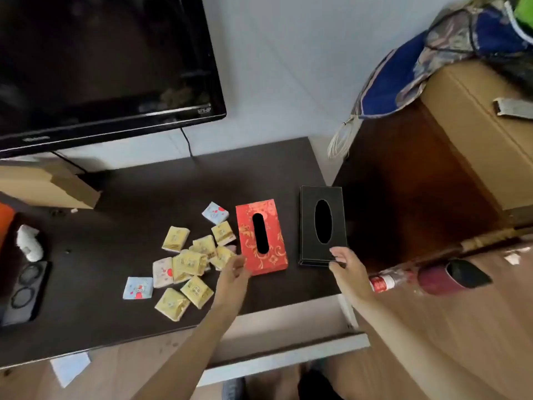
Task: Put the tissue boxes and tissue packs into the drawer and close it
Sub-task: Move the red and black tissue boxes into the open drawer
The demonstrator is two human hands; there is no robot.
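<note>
A red tissue box (275,235) with gold patterns lies on the dark cabinet top (129,197), and a black tissue box (308,226) lies to its right. Several yellow, pink and blue tissue packs (190,261) are scattered to the left of the red box. My left hand (235,269) hovers open at the red box's near left corner, beside the packs. My right hand (341,262) is open with its fingers touching the black box's near edge. The white drawer (288,356) stands pulled open below the cabinet's front edge.
A black television (101,67) stands at the back left with a cardboard box (49,186) under it. A tall cardboard box (476,134) with a blue cloth bag (403,76) stands on the right. A plastic bottle (386,281) and a dark red cup (450,277) lie on the wooden floor.
</note>
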